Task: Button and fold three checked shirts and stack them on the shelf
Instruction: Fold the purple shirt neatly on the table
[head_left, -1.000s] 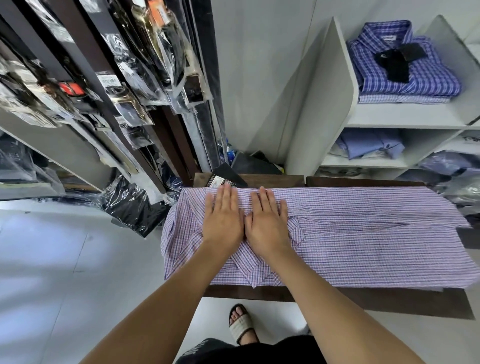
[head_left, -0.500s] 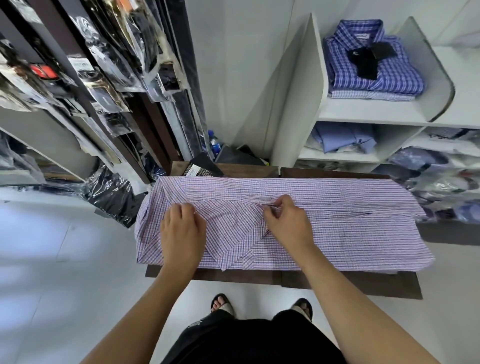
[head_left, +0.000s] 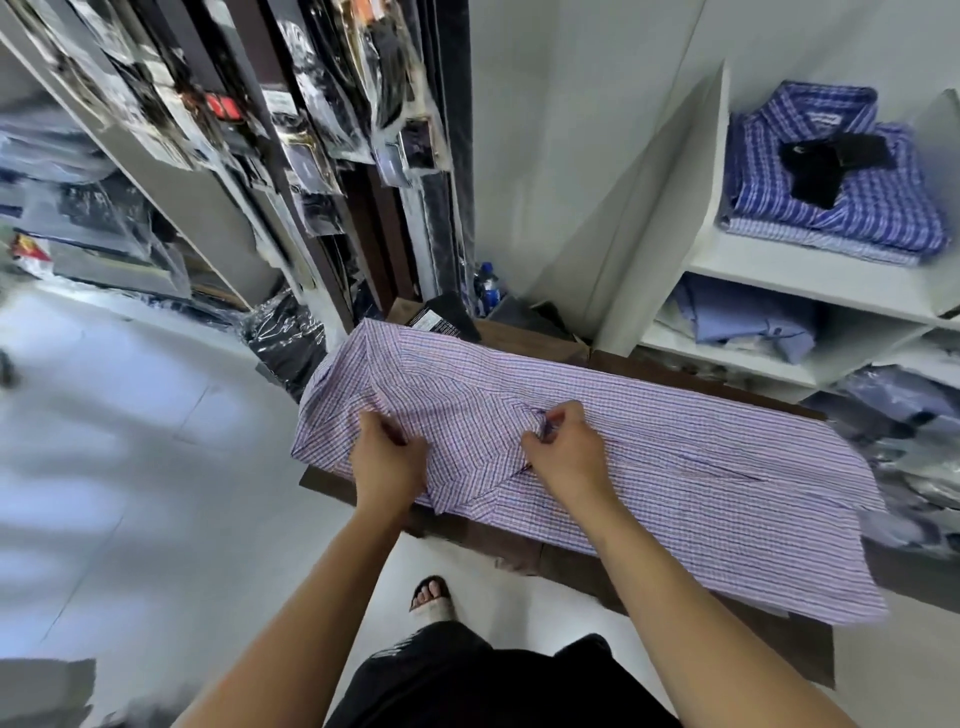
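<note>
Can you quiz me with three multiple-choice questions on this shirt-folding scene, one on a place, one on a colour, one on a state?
1. Where does the folded blue checked shirt lie?
A. top shelf
B. floor
C. brown table

2. What colour is the item on that shirt?
A. red
B. black
C. yellow

3. How are the hands on the pink checked shirt?
A. flat, fingers straight
B. lifted clear
C. both pinching fabric

Answers:
1. A, it rests on the white shelf.
2. B, the black item lies near its collar.
3. C, the left hand and right hand curl into the cloth.
</note>
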